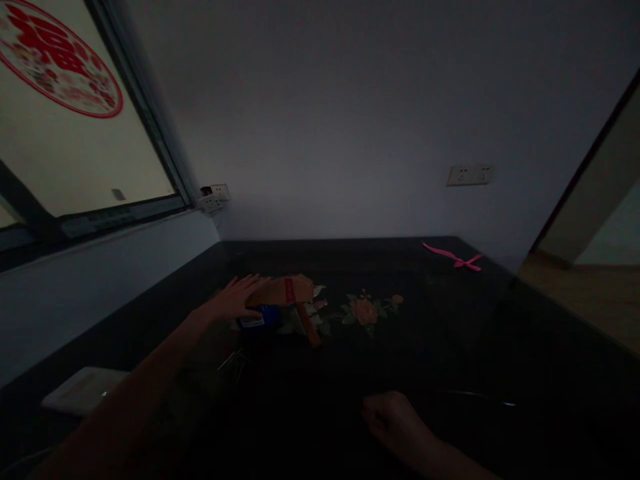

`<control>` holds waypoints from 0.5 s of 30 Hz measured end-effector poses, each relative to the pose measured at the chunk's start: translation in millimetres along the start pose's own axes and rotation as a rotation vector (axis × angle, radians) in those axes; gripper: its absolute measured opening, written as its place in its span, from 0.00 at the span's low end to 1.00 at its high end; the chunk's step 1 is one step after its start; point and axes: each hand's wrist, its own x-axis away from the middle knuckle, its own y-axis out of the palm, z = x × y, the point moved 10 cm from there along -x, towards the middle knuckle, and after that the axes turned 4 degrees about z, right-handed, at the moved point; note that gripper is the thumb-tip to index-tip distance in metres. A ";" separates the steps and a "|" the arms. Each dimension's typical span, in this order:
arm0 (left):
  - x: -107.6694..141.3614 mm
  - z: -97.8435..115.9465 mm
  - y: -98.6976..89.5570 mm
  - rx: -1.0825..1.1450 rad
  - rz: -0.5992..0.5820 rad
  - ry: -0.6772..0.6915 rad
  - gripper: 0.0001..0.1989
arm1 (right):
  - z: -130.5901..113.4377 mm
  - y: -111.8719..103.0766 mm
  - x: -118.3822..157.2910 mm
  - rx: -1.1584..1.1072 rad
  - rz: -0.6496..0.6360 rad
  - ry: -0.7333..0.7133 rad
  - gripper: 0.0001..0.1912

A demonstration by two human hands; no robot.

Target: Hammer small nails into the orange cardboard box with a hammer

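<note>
My left hand (237,298) reaches forward with its fingers spread at the left end of a tan, elongated object (275,291). The object has a red band around it and a brown, stick-like piece (308,325) angling down toward me. In this dim light I cannot tell its kind. Just below my left thumb lies a small blue box (260,318) with a pale label. My right hand (393,417) rests near the front of the dark table as a closed fist, with nothing seen sticking out of it.
Several thin metal pieces (234,360) lie before the blue box. A white flat device (85,391) with a small green light is at left. A pink ribbon (457,259) lies at the back right of the flower-patterned table (360,257). A thin pale line (480,395) shows at right.
</note>
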 end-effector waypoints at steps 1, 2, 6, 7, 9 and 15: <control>-0.7 -1.0 1.6 0.017 -0.005 -0.006 0.50 | -0.6 -0.3 0.2 0.012 -0.002 0.004 0.14; -1.1 -1.9 2.4 0.034 -0.004 -0.009 0.49 | -1.0 -0.9 -0.2 0.019 -0.008 0.015 0.14; -1.1 -3.0 0.7 0.069 0.053 0.012 0.46 | -9.1 -15.3 -15.4 0.009 -0.003 0.064 0.09; -1.1 -3.5 0.5 0.069 0.064 0.012 0.47 | -15.8 -20.8 -24.7 0.023 -0.002 0.045 0.05; -1.1 -3.3 0.9 0.069 0.065 0.007 0.47 | -28.8 -32.1 -50.6 0.052 0.011 0.021 0.03; 2.0 11.2 -4.6 0.085 0.071 0.020 0.45 | -59.2 -42.0 -151.4 0.264 0.117 0.025 0.12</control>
